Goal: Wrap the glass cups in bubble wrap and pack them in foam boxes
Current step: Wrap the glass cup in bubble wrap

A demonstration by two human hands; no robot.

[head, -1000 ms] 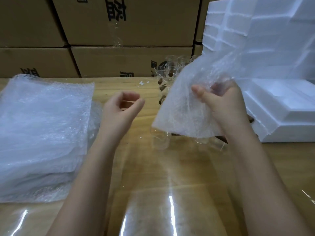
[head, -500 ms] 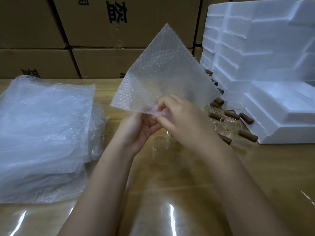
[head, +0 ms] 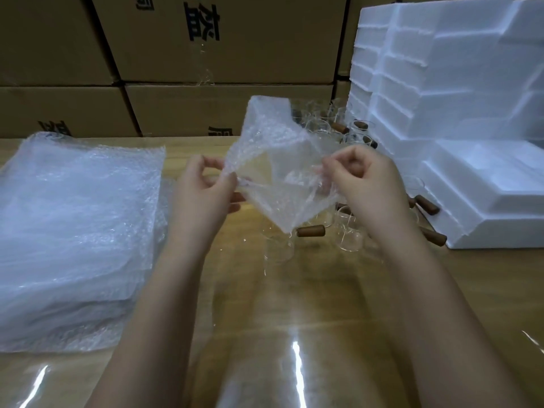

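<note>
Between my hands hangs a clear bubble wrap bag, held above the table with its mouth pulled apart. My left hand pinches its left edge. My right hand pinches its right edge with curled fingers. Below and behind the bag stand several glass cups with brown wooden handles, one cup nearest me. A white foam box lies open at the right.
A thick stack of bubble wrap bags covers the left of the wooden table. Stacked foam boxes rise at the back right. Cardboard cartons form a wall behind the table.
My right hand brought the bag from the right to the middle, and my left hand took hold of it. Both hands have since moved apart, spreading the bag's mouth.
</note>
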